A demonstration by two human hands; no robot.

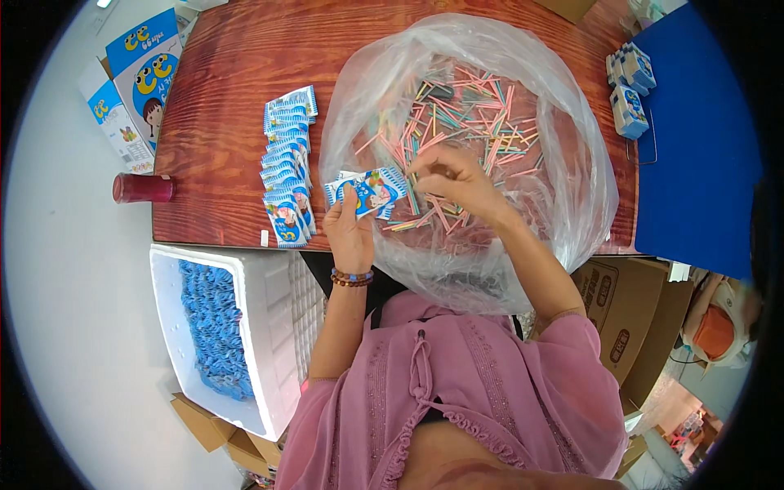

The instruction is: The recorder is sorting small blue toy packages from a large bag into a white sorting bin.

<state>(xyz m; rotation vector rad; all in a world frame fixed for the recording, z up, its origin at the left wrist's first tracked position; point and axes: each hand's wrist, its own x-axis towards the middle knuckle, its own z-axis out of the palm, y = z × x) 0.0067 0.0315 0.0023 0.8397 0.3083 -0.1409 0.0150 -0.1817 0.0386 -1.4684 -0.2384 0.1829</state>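
Observation:
My left hand (351, 233) is closed on a few small blue-and-white packets (380, 189), held fanned out over the near left rim of a large clear plastic bag (490, 41). Thin pink, yellow and blue-green sticks (510, 151) lie loose in a heap inside the spread bag. Just right of the packets, my right hand (464, 184) hovers above the sticks, its fingers bent into a pinch. Whatever is between those fingertips, if anything, cannot be made out. To the left, an overlapping row of similar packets (286, 163) lies on the reddish wooden table (245, 57).
A white foam box (273, 343) full of blue packets (214, 335) stands below the table's left front. A red jar (145, 188) and printed cartons (147, 73) are at the left edge. Small bundled packs (630, 110) sit far right beside a blue panel (694, 122). Cardboard boxes (633, 327) stand at lower right.

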